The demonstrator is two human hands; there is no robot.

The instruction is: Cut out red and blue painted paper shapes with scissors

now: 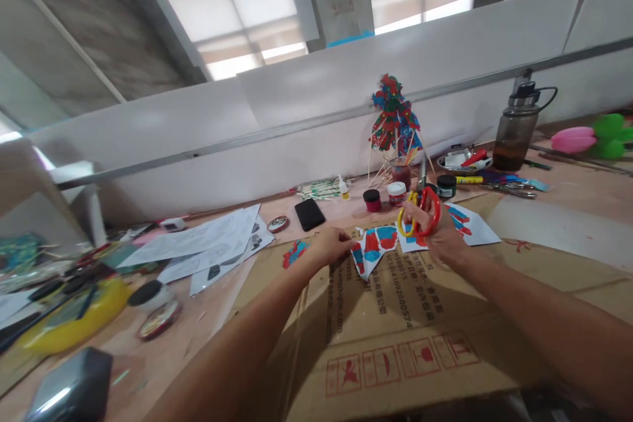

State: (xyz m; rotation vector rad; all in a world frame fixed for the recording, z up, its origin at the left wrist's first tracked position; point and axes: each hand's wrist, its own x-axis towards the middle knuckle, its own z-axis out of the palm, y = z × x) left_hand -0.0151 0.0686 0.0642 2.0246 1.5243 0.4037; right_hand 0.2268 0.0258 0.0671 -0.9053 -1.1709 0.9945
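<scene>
My left hand pinches the left edge of a white paper piece painted with red and blue patches. My right hand grips a pair of scissors with red and yellow handles, their blades pointing up and away from the paper. Beneath or beside the right hand, another painted sheet lies on the cardboard, partly hidden by that hand. To the left of my left hand rests a small red and blue painted cutout.
Behind my hands stand paint jars, a black phone and painted cutouts on sticks. A bottle stands at back right. Printed sheets and a yellow tray-like object lie left.
</scene>
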